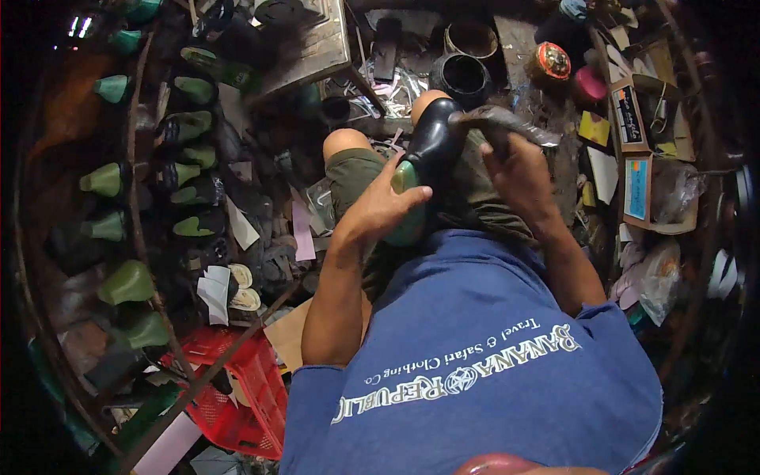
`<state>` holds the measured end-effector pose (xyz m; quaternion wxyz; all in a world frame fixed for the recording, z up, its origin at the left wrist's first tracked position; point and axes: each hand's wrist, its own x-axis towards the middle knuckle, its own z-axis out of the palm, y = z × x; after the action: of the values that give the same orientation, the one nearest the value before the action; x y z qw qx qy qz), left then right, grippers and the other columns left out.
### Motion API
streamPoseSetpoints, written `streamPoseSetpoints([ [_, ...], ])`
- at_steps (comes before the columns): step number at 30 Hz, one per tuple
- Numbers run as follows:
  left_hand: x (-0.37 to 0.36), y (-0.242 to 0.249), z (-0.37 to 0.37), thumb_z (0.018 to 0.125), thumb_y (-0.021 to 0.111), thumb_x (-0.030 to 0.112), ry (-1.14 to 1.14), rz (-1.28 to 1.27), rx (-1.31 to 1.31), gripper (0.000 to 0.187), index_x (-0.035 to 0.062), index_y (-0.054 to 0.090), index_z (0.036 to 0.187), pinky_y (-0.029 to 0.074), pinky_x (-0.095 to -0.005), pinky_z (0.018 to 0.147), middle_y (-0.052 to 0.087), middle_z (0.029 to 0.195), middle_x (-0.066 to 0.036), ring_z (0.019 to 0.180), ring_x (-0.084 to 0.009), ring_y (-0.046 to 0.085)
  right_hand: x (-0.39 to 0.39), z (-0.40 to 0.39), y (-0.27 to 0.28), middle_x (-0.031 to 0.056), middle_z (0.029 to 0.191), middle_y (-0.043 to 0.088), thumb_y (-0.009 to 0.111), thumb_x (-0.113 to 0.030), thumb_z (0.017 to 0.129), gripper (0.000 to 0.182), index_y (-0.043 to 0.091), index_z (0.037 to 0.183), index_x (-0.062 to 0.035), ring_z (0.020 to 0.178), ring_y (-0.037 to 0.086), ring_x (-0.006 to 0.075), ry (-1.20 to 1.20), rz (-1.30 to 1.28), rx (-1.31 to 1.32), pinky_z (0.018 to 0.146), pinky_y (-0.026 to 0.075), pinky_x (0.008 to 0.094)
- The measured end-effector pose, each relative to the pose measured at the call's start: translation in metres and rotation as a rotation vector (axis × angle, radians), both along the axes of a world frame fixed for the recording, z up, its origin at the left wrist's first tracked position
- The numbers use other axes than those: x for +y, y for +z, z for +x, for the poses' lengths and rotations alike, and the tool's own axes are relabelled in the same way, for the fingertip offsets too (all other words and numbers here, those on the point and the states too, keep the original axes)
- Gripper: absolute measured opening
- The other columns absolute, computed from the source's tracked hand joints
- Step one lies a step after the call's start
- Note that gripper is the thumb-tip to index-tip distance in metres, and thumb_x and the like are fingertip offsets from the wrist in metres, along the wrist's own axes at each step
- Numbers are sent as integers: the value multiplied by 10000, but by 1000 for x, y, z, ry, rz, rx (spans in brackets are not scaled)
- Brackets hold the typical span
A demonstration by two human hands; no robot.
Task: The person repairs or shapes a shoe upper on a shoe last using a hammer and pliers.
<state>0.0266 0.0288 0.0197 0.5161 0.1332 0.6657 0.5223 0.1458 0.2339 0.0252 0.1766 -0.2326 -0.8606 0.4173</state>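
Note:
A black shoe [434,133] on a green last [405,178] lies across my lap, its toe pointing away from me. My left hand [385,199] is wrapped round the green heel end, thumb across it. My right hand [518,176] is closed on the handle of a hammer-like tool [507,123]. The tool's worn metal head reaches left to the toe of the shoe and its other end points right. Whether it touches the shoe is hard to tell.
Racks with green lasts [127,283] stand at the left, above a red crate [237,396]. A wooden table [309,47] and dark pots [461,81] are ahead. Cardboard boxes [638,190] and a yellow packet [594,128] lie at the right.

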Motion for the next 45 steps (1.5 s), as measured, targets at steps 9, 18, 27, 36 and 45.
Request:
streamPoseSetpoints([
  [9, 7, 7, 37, 778, 731, 306, -50, -412, 505, 952, -9, 166, 1477, 348, -401, 1067, 424, 1368, -318, 1278, -401, 444, 17, -2, 38, 144, 811, 678, 677, -196, 845, 277, 626, 1079, -57, 679, 661, 297, -31, -167, -50, 657, 513, 375],
  [18, 7, -4, 59, 746, 764, 314, 70, -445, 603, 969, -54, 205, 1446, 366, -417, 1042, 457, 1311, -320, 1242, -410, 459, 17, -27, 33, 206, 875, 664, 669, -108, 764, 281, 628, 1042, -94, 793, 646, 393, 266, 195, -272, 684, 522, 463],
  [27, 11, -12, 66, 740, 768, 321, 118, -432, 693, 972, -44, 210, 1447, 381, -441, 1017, 479, 1261, -304, 1189, -426, 474, 13, -69, 55, 200, 776, 658, 574, -140, 811, 135, 568, 922, -63, 726, 661, 384, 587, 518, -260, 623, 528, 477],
  [36, 4, -13, 57, 747, 753, 360, 47, -412, 599, 1021, -18, 143, 1472, 357, -430, 1050, 433, 1324, -313, 1246, -421, 441, 34, -49, 47, 167, 815, 666, 643, -103, 775, 256, 587, 1024, -86, 778, 655, 363, 401, 426, -252, 655, 517, 461],
  [45, 13, 5, 44, 759, 739, 368, -21, -464, 448, 985, 20, 170, 1483, 371, -422, 1042, 444, 1315, -323, 1243, -420, 456, 37, -40, 39, 160, 820, 668, 651, -62, 719, 376, 564, 1085, -86, 801, 661, 359, 423, 500, -290, 680, 525, 464],
])
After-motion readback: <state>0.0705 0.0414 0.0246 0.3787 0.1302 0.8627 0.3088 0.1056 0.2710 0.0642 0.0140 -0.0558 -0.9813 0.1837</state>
